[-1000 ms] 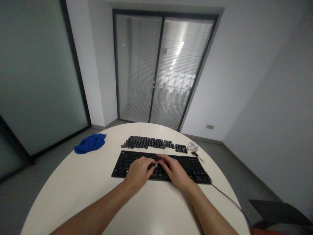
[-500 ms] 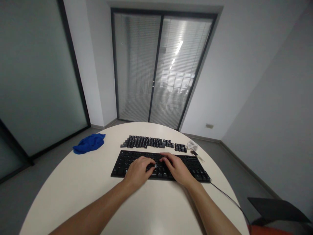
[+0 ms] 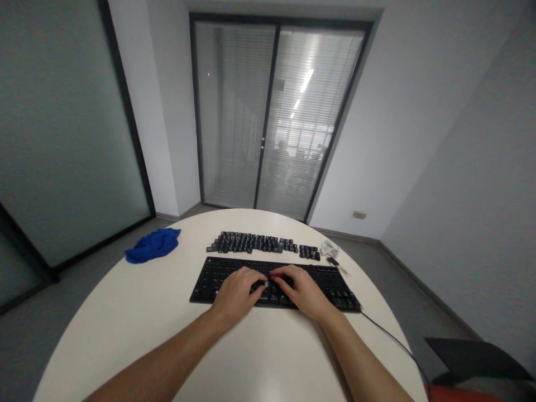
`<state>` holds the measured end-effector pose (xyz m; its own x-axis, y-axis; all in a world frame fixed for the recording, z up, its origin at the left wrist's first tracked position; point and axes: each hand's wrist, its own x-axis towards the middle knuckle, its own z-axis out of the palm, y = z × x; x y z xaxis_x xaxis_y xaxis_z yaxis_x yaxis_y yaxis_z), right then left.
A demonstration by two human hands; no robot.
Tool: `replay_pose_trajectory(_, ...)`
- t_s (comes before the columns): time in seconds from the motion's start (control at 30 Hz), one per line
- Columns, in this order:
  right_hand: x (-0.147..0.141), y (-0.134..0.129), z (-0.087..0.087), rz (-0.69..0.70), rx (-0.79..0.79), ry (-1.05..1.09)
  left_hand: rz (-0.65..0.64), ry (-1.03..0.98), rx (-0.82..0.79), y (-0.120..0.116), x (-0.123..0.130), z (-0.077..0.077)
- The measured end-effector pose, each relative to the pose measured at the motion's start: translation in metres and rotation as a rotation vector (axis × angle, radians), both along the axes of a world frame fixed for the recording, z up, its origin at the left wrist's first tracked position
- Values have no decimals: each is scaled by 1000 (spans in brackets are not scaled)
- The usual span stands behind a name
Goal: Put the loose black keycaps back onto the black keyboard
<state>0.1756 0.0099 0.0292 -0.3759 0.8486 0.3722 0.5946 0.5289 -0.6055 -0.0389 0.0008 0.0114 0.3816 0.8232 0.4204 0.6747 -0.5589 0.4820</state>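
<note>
Keyboard (image 3: 203,287) is lying on the white table (image 3: 138,329), directly beneath both hands, its ends extending beyond them on either side. It is appearing black and slightly slanted, with small light marks showing to the left of the left hand (image 3: 239,290) and raised keys showing to the right of the right hand (image 3: 305,291). The left hand is curving its thumb and index finger toward each other at a small pale glint over the middle; whether they are gripping anything, I cannot tell. The right hand is bending its thumb and index finger inward beside the left fingertips; whether these are meeting or pinching, I cannot tell.

The near edge is running beneath the heels of the hands, with bare table extending toward the body and widely to the left of the left hand. Beyond the fingertips, a narrow strip of table is separating the far edge from rows of loose black keycaps (image 3: 238,243). Right of the right hand, a cable (image 3: 389,337) is leaving the near corner; farther out, a small dark-ended item (image 3: 333,261) and crumpled clear plastic (image 3: 330,249) are limiting room. Blue cloth (image 3: 153,245) is lying beyond and left of the left hand.

Compared with the previous frame, the right fingertips are sitting closer to the left ones; the left hand is keeping nearly the same position. Farthest ahead, glazed doors (image 3: 234,123) are standing beyond the table.
</note>
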Motion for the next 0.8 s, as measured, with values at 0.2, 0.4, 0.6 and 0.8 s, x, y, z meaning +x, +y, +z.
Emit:
replay_pose_trajectory(0.2,-2,0,-2,34,-15,32,8,-61,31,0,1,-1)
replay_pose_trajectory(0.4,-5,-1,-3,44,-13,39,-11,-91,25,1,-1,-1)
replay_pose_trajectory(0.6,-9,-2,-1,-6,32,-21,44,-132,-24,-1,1,2)
replay_pose_trajectory(0.8,-12,-3,-2,-60,65,-51,28,-125,-4,-2,2,2)
